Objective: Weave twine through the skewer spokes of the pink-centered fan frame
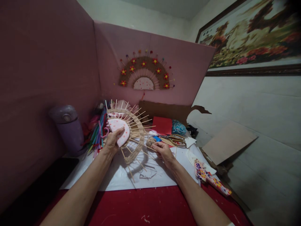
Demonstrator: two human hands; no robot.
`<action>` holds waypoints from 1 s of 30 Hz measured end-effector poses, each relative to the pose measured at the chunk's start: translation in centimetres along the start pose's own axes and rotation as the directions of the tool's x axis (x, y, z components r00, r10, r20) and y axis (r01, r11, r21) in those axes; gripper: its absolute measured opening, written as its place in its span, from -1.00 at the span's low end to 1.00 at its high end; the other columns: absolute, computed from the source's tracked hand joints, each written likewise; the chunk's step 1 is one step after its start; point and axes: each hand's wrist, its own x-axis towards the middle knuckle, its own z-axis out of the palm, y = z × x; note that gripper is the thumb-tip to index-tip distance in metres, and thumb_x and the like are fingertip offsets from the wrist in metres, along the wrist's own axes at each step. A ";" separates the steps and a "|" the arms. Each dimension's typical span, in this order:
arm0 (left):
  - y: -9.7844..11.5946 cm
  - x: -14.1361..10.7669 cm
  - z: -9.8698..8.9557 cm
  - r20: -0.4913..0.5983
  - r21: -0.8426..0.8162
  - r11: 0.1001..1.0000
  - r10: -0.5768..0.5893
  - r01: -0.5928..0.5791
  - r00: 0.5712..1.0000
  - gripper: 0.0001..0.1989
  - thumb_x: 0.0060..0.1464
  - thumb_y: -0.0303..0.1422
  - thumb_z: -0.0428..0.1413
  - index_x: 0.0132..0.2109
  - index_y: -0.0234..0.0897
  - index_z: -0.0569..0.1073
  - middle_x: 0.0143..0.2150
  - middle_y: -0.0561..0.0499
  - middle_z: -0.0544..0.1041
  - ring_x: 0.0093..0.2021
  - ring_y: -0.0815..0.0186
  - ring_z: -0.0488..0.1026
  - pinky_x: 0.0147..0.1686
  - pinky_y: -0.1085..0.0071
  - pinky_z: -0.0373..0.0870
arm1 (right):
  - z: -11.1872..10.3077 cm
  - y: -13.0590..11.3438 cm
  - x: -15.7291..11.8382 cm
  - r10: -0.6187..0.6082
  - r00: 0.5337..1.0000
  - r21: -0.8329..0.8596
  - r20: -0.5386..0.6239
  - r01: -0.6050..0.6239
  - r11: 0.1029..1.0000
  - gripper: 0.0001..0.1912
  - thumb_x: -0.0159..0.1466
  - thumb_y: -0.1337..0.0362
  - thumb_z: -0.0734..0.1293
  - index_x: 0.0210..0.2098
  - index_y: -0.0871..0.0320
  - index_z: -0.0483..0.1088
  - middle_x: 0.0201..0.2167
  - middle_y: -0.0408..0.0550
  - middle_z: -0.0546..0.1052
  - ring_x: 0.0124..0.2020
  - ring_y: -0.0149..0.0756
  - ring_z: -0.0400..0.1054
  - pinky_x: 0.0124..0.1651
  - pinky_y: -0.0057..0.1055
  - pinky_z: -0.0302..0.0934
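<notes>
My left hand [113, 142] grips a half-round piece [120, 131] covered in white cloth with pink dots, thumb on its face. Thin wooden sticks fan out from its curved edge. A band of brown twine [140, 128] is woven in an arc through the sticks, leaving their tips bare. Beside the band's right side, my right hand [163, 151] has its fingers closed around a small ball of twine [150, 142]. The woven fan is tilted above the white table cover, its flat edge facing left.
A finished-looking fan with flowers [144, 64] hangs on the pink panel. Around the work lie scissors [177, 140], blue yarn [178, 127], red paper [162, 125], coloured pipe cleaners [97, 131], a purple bottle [68, 130] and a flower-patterned glue gun-like object [211, 179].
</notes>
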 end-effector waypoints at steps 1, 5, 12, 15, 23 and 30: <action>0.0 0.0 0.0 0.001 0.002 1.000 0.003 -0.003 1.000 -0.78 -0.20 -0.61 0.17 -0.29 -0.49 0.47 -0.46 -0.10 0.55 -0.53 0.32 0.50 -0.49 0.45 0.49 | 0.0 0.0 0.0 0.007 1.000 0.001 0.001 -0.007 1.000 -0.68 -0.03 0.06 0.41 -0.51 0.20 0.35 -0.77 -0.33 0.11 -0.74 -0.60 -0.16 -0.70 -0.54 -0.34; -0.2 0.1 -0.1 0.001 0.014 1.000 0.012 -0.012 1.000 -0.78 -0.21 -0.61 0.18 -0.29 -0.48 0.48 -0.45 -0.10 0.56 -0.52 0.31 0.50 -0.50 0.44 0.49 | 0.1 -0.1 -0.1 0.012 1.000 -0.003 -0.010 -0.012 1.000 -0.68 -0.04 0.06 0.41 -0.52 0.20 0.33 -0.76 -0.33 0.12 -0.74 -0.61 -0.17 -0.70 -0.55 -0.35; -0.3 0.2 -0.2 0.001 0.008 1.000 -0.006 0.006 1.000 -0.77 -0.21 -0.61 0.18 -0.29 -0.46 0.47 -0.45 -0.10 0.56 -0.53 0.30 0.50 -0.51 0.45 0.49 | 0.0 0.3 0.2 0.009 1.000 -0.046 -0.023 -0.010 0.999 -0.66 -0.06 0.05 0.41 -0.55 0.19 0.31 -0.79 -0.33 0.12 -0.76 -0.61 -0.17 -0.70 -0.54 -0.35; -0.5 0.3 -0.3 0.006 0.005 1.000 -0.009 0.009 1.000 -0.79 -0.21 -0.61 0.18 -0.30 -0.46 0.47 -0.45 -0.10 0.56 -0.53 0.30 0.50 -0.51 0.43 0.50 | 0.0 0.4 0.3 0.007 1.000 -0.058 -0.025 -0.009 0.998 -0.66 -0.05 0.05 0.41 -0.56 0.19 0.30 -0.78 -0.32 0.13 -0.76 -0.61 -0.16 -0.70 -0.54 -0.34; -0.7 0.5 -0.5 0.010 -0.016 0.999 -0.035 0.036 0.999 -0.78 -0.20 -0.62 0.17 -0.28 -0.46 0.48 -0.46 -0.10 0.56 -0.54 0.29 0.50 -0.51 0.42 0.51 | 0.2 0.2 0.0 0.006 1.000 -0.077 -0.024 -0.008 0.997 -0.67 -0.04 0.06 0.40 -0.58 0.18 0.29 -0.79 -0.33 0.12 -0.76 -0.60 -0.16 -0.70 -0.54 -0.34; -0.9 0.7 -0.8 0.006 -0.002 1.000 -0.023 0.023 1.000 -0.76 -0.20 -0.62 0.18 -0.26 -0.46 0.48 -0.45 -0.10 0.56 -0.51 0.29 0.51 -0.46 0.40 0.52 | 0.2 0.4 0.1 -0.024 0.999 -0.132 -0.026 0.020 0.991 -0.66 -0.05 0.03 0.39 -0.59 0.18 0.30 -0.78 -0.29 0.18 -0.77 -0.58 -0.08 -0.71 -0.53 -0.29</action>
